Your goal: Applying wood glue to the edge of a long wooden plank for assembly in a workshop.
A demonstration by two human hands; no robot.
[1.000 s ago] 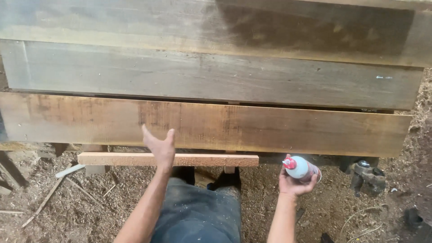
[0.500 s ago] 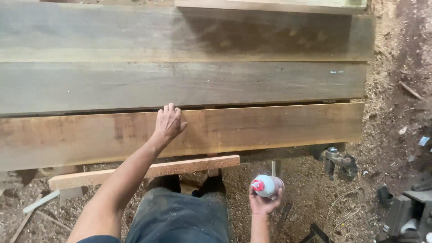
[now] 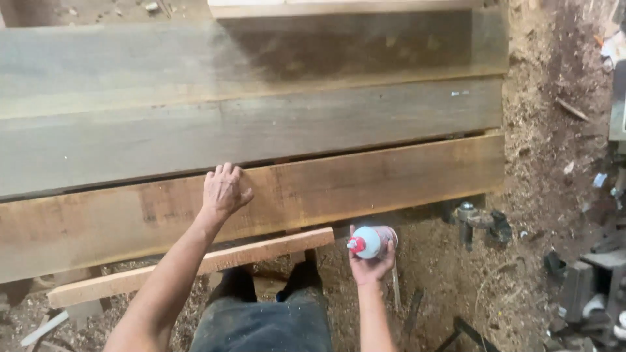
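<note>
Left hand (image 3: 223,191) flat, palm down, on the nearest wide plank (image 3: 365,189), fingers together and stretched toward its far edge, thumb out to the side. Right hand (image 3: 372,266) lower, below the plank's near edge and over the sawdust-covered ground (image 3: 521,287), fingers curled and clamped around a white glue bottle (image 3: 372,241) with a red cap, lying tilted with the cap toward the left. Between the two hands, a narrow strip of wood (image 3: 195,267), slanting up to the right, its right end just beside the bottle. Beyond the nearest plank, two greyer planks (image 3: 261,130) side by side. On the ground to the right, a dark metal clamp (image 3: 479,221).
</note>
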